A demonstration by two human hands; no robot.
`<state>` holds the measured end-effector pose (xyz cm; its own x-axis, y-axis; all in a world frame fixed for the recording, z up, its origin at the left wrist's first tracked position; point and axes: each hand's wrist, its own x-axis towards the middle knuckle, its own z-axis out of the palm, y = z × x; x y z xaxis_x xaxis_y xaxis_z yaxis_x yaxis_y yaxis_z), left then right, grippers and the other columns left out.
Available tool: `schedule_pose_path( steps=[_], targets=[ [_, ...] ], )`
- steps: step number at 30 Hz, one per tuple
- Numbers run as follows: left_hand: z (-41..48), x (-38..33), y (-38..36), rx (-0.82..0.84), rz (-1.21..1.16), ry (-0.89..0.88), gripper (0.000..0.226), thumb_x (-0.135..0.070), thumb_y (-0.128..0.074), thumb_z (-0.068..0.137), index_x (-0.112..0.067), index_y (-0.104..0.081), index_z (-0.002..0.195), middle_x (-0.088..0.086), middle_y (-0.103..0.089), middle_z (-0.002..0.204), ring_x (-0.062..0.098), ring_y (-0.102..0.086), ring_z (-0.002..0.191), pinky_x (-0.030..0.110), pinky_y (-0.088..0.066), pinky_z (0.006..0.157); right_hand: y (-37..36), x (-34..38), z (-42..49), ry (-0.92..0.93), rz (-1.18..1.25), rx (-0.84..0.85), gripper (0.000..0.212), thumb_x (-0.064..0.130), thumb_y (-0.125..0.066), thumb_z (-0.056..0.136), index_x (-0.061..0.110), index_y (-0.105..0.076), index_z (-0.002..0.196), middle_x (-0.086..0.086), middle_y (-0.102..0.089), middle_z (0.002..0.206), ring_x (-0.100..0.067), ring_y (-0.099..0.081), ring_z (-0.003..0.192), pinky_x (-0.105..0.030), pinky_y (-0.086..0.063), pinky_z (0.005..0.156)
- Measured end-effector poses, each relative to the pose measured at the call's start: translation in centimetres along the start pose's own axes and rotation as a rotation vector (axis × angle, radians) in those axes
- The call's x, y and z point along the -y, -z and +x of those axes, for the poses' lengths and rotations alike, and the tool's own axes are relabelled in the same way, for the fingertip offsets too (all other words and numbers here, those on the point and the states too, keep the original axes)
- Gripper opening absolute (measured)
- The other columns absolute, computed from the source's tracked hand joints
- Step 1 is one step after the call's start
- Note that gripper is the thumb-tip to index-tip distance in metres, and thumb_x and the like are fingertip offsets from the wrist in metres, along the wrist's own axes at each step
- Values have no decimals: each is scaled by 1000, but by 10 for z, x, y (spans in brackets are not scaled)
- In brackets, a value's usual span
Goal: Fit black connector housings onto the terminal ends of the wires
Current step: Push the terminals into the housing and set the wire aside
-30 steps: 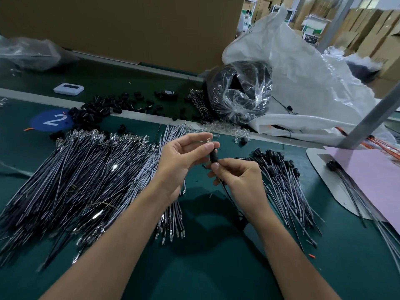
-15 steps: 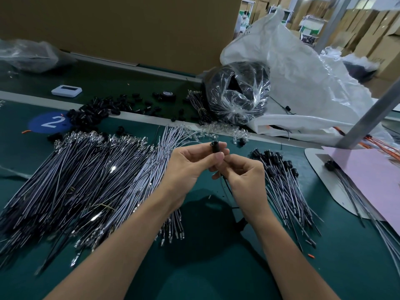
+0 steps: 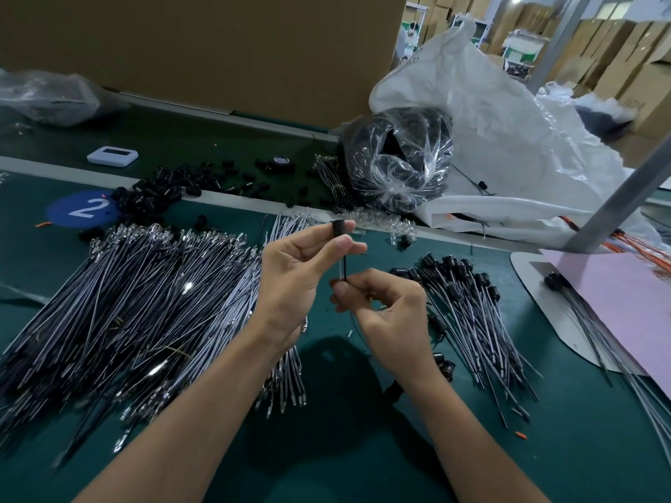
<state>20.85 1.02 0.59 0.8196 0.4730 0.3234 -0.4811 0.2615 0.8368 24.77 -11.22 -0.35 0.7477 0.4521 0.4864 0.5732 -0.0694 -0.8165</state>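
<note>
While left hand (image 3: 290, 281) pinches black housing (image 3: 339, 226) up top — right hand (image 3: 392, 314) pinches wire (image 3: 344, 266) just below.

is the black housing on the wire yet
Seemingly on: wire runs from right hand up to housing in left hand; thumb hides the join.

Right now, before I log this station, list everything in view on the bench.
connector housing: one, black, held up at centre
held wires: two, black and pale, hanging below that housing
bare wires: big pile, grey-black, bench left
fitted wires: smaller pile, black-capped, bench right
loose housings: heap, black, far left
disc: one, blue, marked 2, far left
device: one, white, back left
clear bag: one, black contents, back centre
sack: one, white, back right
sheet: one, pink, right edge
left hand: one, pinches connector housing
right hand: one, pinches held wires
</note>
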Motion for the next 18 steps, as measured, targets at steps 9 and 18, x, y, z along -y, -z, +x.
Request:
schedule_pose_path(
  steps=[9, 18],
  targets=[
    [0, -1, 4, -60, -141, 240, 19, -18, -67, 75, -6, -71, 90, 3, -74, 78, 8, -59, 47, 19, -50, 48, 6, 14, -2, 5, 163, 225, 32, 25, -61, 94, 5, -72, 72, -5, -69, 59, -16, -66, 53, -25, -51, 64],
    [0, 13, 6, 74, 195, 447, 11, -1, -70, 82, -2, -65, 93, 11, -74, 70, 17, -68, 52, 23, -55, 52, 47, -15, 52, -231, -222, -149, 19, 14, -58, 97, 16, -72, 83, 3, -71, 68, -8, -67, 63, -26, -55, 64]
  ],
)
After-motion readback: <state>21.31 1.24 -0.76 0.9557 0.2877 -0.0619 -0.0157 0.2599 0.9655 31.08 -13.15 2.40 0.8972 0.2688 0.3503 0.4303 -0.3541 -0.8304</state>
